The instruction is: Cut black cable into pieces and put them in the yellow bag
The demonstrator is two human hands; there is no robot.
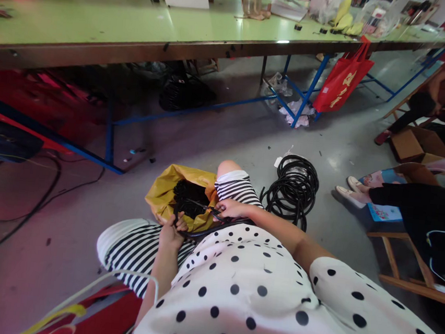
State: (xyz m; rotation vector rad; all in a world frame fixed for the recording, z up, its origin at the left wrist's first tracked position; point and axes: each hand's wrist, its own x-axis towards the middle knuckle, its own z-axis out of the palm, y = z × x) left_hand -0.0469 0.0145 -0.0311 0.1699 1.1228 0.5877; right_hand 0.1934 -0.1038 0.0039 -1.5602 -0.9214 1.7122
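I sit with a yellow bag (163, 195) between my knees; it holds a bundle of black cable pieces (188, 199). My left hand (171, 232) is closed on a black cable (216, 227) at the bag's near edge. That cable runs across my lap to my right hand (231, 208), which pinches it just beside the bag. A large coil of black cable (292, 188) lies on the floor to the right of my right knee.
A long green table (102, 24) on blue legs stands ahead, with a red bag (343, 81) hanging from its edge. Other people sit at the right, near a wooden stool (410, 258) and a cardboard box (409, 144). Loose wires trail on the floor at left.
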